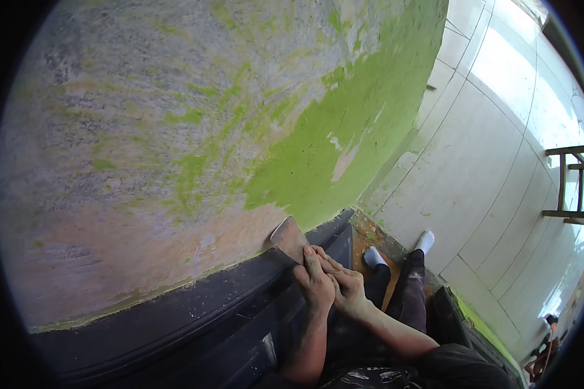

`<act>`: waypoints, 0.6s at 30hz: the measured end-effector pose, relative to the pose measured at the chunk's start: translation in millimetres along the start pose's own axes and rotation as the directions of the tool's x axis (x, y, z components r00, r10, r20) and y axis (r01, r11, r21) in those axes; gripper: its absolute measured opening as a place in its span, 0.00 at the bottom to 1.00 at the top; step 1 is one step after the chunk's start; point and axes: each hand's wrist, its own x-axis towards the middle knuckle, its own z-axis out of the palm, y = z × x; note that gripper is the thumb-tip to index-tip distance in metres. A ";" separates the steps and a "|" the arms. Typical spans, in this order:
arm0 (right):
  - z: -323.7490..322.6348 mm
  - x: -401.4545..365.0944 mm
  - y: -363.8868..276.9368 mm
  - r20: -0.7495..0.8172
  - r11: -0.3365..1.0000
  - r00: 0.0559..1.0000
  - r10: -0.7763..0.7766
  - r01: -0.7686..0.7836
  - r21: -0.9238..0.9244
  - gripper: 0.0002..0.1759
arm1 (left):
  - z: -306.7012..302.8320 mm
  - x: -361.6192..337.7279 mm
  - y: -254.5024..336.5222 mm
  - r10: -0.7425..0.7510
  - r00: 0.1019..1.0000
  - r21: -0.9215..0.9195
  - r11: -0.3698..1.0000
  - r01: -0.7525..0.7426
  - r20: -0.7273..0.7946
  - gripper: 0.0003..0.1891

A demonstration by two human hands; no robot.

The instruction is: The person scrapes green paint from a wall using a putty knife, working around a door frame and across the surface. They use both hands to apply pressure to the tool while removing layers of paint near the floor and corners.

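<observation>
Both of my hands are closed together round the handle of a scraper point(289, 238), and the fingers hide the handle. My left hand point(315, 282) is on the left, with its thumb lying toward the blade. Pressed close beside it, my right hand point(348, 284) wraps the same grip. The wide, flat metal blade is tilted up to the left, against the lower edge of the wall point(240, 233), just above a dark ledge point(194, 297). Bright green paint point(311, 165) covers the wall to the upper right of the blade; bare pinkish and grey patches show to the left.
The dark ledge runs along the foot of the wall, with pale flecks on it. My feet in white socks point(425, 241) stand below to the right. Light tiles point(461, 175) cover the floor, and a wooden stool point(568, 185) stands at the far right.
</observation>
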 end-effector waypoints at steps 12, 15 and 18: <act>-1.0 -11.1 -13.2 0.012 0.997 0.999 0.052 -0.052 0.050 0.15 | 7.0 -8.6 24.3 -0.013 0.999 0.124 0.992 0.007 0.047 0.22; 6.9 -8.4 -13.3 -0.048 0.999 0.999 0.020 -0.018 0.028 0.11 | -3.0 -6.7 12.1 -0.053 0.998 0.093 0.994 0.050 0.031 0.21; 1.8 -7.2 -16.0 -0.001 0.966 0.968 0.253 -0.252 0.060 0.09 | -1.1 2.9 10.3 0.026 0.998 0.186 0.982 -0.035 0.049 0.20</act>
